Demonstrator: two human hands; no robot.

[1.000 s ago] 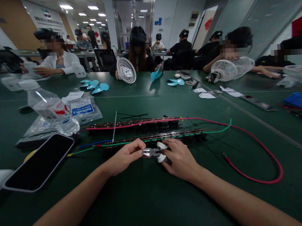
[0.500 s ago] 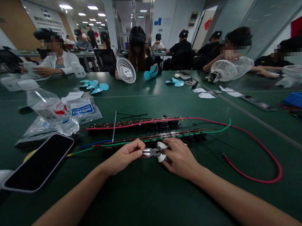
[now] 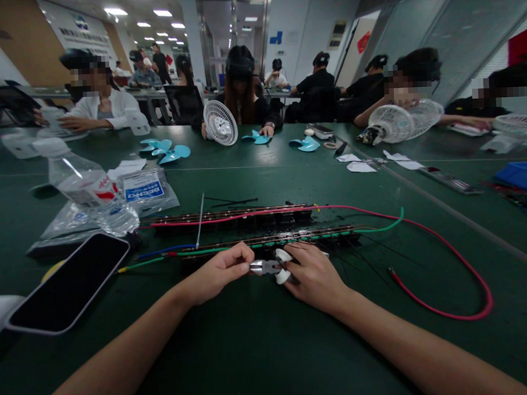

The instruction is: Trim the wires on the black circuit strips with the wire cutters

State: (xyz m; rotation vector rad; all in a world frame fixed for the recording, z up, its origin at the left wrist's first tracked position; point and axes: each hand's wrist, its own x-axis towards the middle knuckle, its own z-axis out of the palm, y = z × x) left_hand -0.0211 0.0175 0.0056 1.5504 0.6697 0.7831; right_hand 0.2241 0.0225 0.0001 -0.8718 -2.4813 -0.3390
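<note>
My right hand (image 3: 313,271) is wrapped round the white-handled pliers (image 3: 267,266), whose metal jaws point left. At the jaw tips my left hand (image 3: 221,271) is closed in a pinch; whatever lies between its fingertips is too small to make out. Just beyond both hands runs a black strip (image 3: 231,249) with a green wire (image 3: 381,229) along it. A second black strip (image 3: 275,218) lies parallel behind, with a red wire (image 3: 426,227) over it that curls round to the right. A white cable tie (image 3: 200,222) stands up from the nearer strip.
To the left lie a phone (image 3: 70,284), a plastic bottle (image 3: 86,185) and a clear bag with a blue label (image 3: 143,187). Black cable ties (image 3: 231,202) are scattered by the strips. Across the green table (image 3: 270,348), people handle white fan parts (image 3: 220,123) and blue fan blades (image 3: 174,153).
My hands and the pliers stay almost in place. Across the table, a person has lowered a blue fan blade onto the tabletop.
</note>
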